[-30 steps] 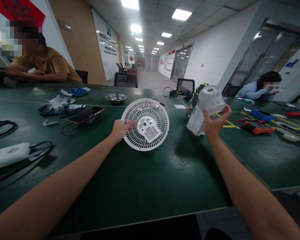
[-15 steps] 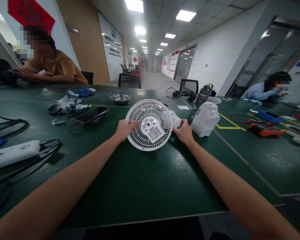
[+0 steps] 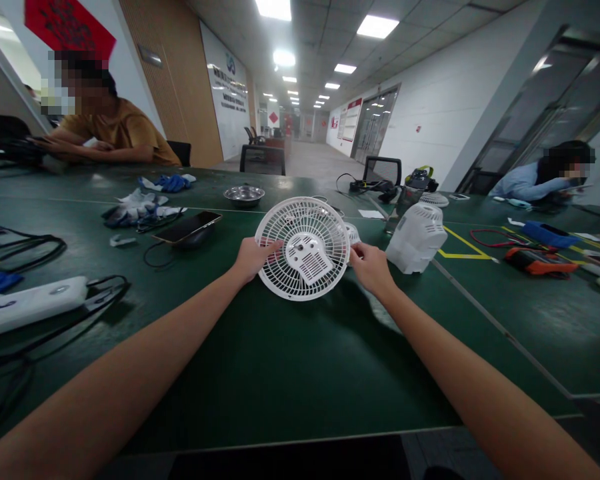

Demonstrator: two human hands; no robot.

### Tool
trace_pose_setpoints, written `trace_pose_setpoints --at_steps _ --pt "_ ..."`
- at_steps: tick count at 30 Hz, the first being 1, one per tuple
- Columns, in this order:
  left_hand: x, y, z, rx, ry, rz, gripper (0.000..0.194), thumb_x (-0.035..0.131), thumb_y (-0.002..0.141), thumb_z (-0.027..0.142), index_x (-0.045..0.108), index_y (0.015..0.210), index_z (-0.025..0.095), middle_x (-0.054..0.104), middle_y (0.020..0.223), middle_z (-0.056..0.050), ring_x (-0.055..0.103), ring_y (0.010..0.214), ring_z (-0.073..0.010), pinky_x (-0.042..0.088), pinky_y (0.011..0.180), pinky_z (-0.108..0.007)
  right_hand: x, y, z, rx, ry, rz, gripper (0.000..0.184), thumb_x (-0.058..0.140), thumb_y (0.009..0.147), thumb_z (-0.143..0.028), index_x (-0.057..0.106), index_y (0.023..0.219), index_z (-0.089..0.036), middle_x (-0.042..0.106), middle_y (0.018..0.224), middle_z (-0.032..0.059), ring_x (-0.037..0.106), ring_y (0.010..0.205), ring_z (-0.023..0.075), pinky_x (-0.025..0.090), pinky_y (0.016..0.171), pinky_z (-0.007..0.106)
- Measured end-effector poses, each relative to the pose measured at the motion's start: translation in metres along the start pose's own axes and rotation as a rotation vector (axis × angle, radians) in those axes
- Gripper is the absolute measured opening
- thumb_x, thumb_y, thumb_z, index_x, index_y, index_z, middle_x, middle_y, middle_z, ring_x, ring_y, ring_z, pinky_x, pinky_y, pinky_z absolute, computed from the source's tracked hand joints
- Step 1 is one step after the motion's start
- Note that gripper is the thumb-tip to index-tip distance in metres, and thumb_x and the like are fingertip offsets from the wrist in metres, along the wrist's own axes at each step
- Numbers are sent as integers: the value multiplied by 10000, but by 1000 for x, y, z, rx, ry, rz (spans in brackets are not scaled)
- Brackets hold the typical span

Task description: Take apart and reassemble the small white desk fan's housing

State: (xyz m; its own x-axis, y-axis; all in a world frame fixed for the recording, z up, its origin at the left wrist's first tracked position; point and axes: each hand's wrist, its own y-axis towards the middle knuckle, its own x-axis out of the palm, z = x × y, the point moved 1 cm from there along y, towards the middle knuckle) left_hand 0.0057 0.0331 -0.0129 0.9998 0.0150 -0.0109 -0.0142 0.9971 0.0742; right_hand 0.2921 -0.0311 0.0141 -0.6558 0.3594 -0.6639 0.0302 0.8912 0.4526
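A round white fan grille (image 3: 310,265), with radial ribs and a slotted solid centre, is held up over the table in front of me. My left hand (image 3: 253,259) grips its left rim, thumb across the ribs and fingers behind. At the right rim, my right hand (image 3: 373,267) is closed with thumb and forefinger pinching the edge; its other fingers are curled. Partly hidden behind the grille is another white slotted part (image 3: 353,233). To the right of my right hand, a white plastic fan housing (image 3: 416,239) stands upright on the table.
On the green table (image 3: 300,373) lie a phone (image 3: 189,227), gloves (image 3: 137,208), a metal bowl (image 3: 244,195) and a power strip (image 3: 35,305) with cables. An orange multimeter (image 3: 540,261) lies to the right. Two people sit at the table's far sides.
My right hand has shifted from the white part behind the grille to the grille's right rim. The left hand keeps its hold. The whole view has shifted slightly.
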Motion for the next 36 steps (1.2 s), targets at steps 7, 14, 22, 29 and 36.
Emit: trace_pose_setpoints --at_steps 7,14,22,29,36 --pt "1 -1 -2 73 32 42 212 832 744 286 740 856 131 774 834 -96 744 749 -246 622 714 -393 35 -19 -12 282 809 -430 338 600 880 -535 649 776 -217 684 676 9 577 551 140 442 484 242" --pt "-4 -4 2 335 330 162 296 761 795 460 706 722 178 710 648 -49 710 667 -228 586 669 -347 40 -38 -42 383 1154 -477 353 590 871 -572 613 1097 -303 744 1039 22 700 988 258 585 784 432" --pt "-7 5 -8 251 191 -130 563 521 869 695 684 820 158 725 731 -88 671 582 -199 494 500 -277 38 -26 -27 285 1131 -16 354 705 791 -521 477 941 -295 659 859 -35 666 787 210 566 653 354" --pt "-21 18 -10 -144 -205 -299 785 316 854 822 713 817 146 765 848 -179 737 743 -273 568 585 -336 13 -20 -18 100 871 47 530 824 712 -431 362 930 -291 635 866 -48 626 689 157 507 584 280" --pt "-17 11 -3 -366 -403 -420 328 571 942 399 722 957 109 773 926 -159 750 873 -267 596 866 -395 22 -23 -5 -142 594 -56 594 885 662 -390 402 990 -286 631 1064 17 655 983 209 553 898 383"
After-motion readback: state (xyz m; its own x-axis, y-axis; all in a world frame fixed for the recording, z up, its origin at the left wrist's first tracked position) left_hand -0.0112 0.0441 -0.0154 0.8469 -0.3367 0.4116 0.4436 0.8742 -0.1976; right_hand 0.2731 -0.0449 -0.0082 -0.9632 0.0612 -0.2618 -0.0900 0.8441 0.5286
